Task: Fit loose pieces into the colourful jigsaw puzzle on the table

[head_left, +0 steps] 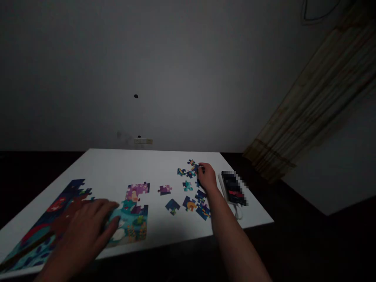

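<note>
No readable text, label or number anywhere.

Dark phone (pixel 234 188) at table edge, striped curtain (pixel 317 102), wall socket (pixel 143 141), grey wall (pixel 176 58)

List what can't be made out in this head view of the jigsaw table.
- Right hand: whether the fingers grip a loose piece; the hand hides it.
- Assembled puzzle: its middle is covered by the left hand; its left end is cut off by the frame edge.
- Dark object at the white table edge: pixelated.
- Piece pictures: dim, too small.
</note>
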`<state>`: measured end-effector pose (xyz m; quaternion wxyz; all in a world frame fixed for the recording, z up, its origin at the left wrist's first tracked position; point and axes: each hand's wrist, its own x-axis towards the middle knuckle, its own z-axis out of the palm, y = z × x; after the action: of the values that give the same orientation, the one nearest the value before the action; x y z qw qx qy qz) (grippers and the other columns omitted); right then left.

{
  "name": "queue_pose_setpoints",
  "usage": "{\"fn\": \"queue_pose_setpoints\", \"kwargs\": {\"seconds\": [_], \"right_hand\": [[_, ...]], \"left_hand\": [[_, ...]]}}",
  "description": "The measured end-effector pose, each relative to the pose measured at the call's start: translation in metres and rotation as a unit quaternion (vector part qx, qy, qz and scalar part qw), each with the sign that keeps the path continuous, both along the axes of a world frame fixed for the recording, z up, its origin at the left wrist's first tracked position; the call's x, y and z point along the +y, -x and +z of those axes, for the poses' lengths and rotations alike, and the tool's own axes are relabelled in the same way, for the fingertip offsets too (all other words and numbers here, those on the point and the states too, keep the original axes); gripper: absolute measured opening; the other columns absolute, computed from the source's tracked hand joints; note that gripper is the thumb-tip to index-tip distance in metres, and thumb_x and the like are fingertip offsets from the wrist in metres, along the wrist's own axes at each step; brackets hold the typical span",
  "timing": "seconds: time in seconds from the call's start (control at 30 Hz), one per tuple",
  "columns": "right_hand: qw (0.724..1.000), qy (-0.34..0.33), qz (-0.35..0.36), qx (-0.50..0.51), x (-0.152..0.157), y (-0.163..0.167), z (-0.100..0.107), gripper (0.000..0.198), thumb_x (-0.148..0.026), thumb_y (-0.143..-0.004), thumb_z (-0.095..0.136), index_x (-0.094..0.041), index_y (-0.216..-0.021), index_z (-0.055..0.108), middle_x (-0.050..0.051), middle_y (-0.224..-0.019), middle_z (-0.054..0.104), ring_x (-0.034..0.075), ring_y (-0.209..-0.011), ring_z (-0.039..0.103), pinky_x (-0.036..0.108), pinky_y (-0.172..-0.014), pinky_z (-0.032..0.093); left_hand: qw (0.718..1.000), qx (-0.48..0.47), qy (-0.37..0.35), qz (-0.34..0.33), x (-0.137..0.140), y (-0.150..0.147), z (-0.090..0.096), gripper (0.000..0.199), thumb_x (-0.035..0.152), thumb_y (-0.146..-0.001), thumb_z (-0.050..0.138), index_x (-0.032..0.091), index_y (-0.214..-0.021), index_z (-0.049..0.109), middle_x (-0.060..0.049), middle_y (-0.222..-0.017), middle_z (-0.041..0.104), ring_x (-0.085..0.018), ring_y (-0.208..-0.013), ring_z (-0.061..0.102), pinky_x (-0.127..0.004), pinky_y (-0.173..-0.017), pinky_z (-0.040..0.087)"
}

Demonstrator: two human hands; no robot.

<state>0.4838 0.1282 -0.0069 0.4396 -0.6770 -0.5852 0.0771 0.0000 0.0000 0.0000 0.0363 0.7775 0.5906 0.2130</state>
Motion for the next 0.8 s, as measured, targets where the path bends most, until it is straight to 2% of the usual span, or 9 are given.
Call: {"fn": "queue_pose_setpoints", "kwargs": {"seconds": [0.07,0.17,0.27,0.33,0.43,0.5,0.63,0.7,0.8], "right_hand": [[1.0,-0.018,-0.003,0.007,0.0,0.0,0.001,0.035,-0.028,-0.104,0.052,-0.012,-0.121,0.079,0.021,-0.131,0.078,0.031,-0.124,0.072,0.042,-0.116,0.052],[0.998,-0.047,-0.021,0.022,-0.001,-0.001,0.003,0.031,-0.032,-0.102,0.05,-0.017,-0.109,0.076,0.018,-0.12,0.077,0.03,-0.118,0.071,0.042,-0.111,0.052],[0.997,-0.069,-0.031,0.031,-0.005,0.001,0.002,0.023,-0.038,-0.1,0.051,-0.024,-0.09,0.067,0.009,-0.099,0.072,0.027,-0.099,0.068,0.039,-0.095,0.053],[0.997,-0.071,-0.027,0.033,-0.009,0.003,0.003,0.026,-0.042,-0.099,0.052,-0.027,-0.078,0.056,0.002,-0.082,0.063,0.024,-0.084,0.062,0.036,-0.084,0.048],[0.998,-0.052,-0.01,0.021,-0.019,0.009,0.012,0.039,-0.042,-0.101,0.053,-0.03,-0.065,0.04,-0.003,-0.064,0.047,0.021,-0.07,0.051,0.034,-0.073,0.04],[1.0,-0.026,0.012,0.0,-0.027,0.011,0.024,0.043,-0.04,-0.102,0.053,-0.029,-0.063,0.04,-0.002,-0.062,0.047,0.02,-0.069,0.051,0.034,-0.071,0.037],[0.986,0.122,0.07,-0.085,-0.051,0.009,0.048,0.031,-0.031,-0.102,0.061,-0.025,-0.071,0.061,0.003,-0.075,0.068,0.021,-0.077,0.061,0.032,-0.073,0.041],[0.971,0.192,0.074,-0.124,-0.068,0.005,0.052,0.02,-0.021,-0.095,0.067,-0.022,-0.075,0.069,0.006,-0.08,0.073,0.021,-0.078,0.065,0.032,-0.074,0.043],[0.961,0.232,0.056,-0.137,-0.094,0.0,0.049,0.012,-0.015,-0.09,0.07,-0.02,-0.081,0.076,0.009,-0.081,0.076,0.023,-0.077,0.068,0.033,-0.074,0.045]], "left_hand": [[1.0,0.011,0.002,0.018,0.003,0.0,-0.005,0.061,0.065,-0.101,0.053,0.03,-0.143,0.08,-0.015,-0.152,0.076,-0.046,-0.138,0.069,-0.065,-0.116,0.053],[0.999,0.028,0.029,0.023,0.005,-0.001,-0.01,0.062,0.06,-0.104,0.055,0.032,-0.157,0.072,-0.013,-0.171,0.064,-0.047,-0.154,0.057,-0.068,-0.122,0.048],[0.998,0.043,0.045,0.028,0.004,-0.006,-0.006,0.063,0.057,-0.106,0.053,0.031,-0.162,0.068,-0.014,-0.178,0.057,-0.046,-0.16,0.051,-0.068,-0.126,0.043],[0.997,0.053,0.05,0.031,0.0,-0.01,0.002,0.064,0.057,-0.107,0.049,0.03,-0.162,0.067,-0.015,-0.177,0.057,-0.045,-0.16,0.051,-0.067,-0.126,0.041],[0.997,0.054,0.041,0.035,-0.007,-0.016,0.015,0.056,0.053,-0.109,0.044,0.027,-0.149,0.073,-0.017,-0.163,0.067,-0.041,-0.149,0.057,-0.061,-0.119,0.044],[0.997,0.053,0.035,0.036,-0.012,-0.018,0.023,0.048,0.05,-0.109,0.044,0.024,-0.128,0.079,-0.016,-0.142,0.076,-0.039,-0.134,0.064,-0.055,-0.11,0.046],[0.997,0.06,0.032,0.021,-0.017,-0.018,0.03,0.044,0.045,-0.107,0.042,0.022,-0.086,0.073,-0.013,-0.095,0.08,-0.033,-0.102,0.068,-0.048,-0.099,0.046],[0.997,0.066,0.027,0.005,-0.017,-0.017,0.03,0.049,0.043,-0.108,0.04,0.023,-0.074,0.069,-0.012,-0.083,0.078,-0.031,-0.093,0.069,-0.048,-0.1,0.045],[0.998,0.058,0.03,-0.004,-0.017,-0.014,0.028,0.055,0.044,-0.108,0.04,0.023,-0.067,0.07,-0.011,-0.078,0.078,-0.03,-0.084,0.072,-0.045,-0.097,0.046]]}}
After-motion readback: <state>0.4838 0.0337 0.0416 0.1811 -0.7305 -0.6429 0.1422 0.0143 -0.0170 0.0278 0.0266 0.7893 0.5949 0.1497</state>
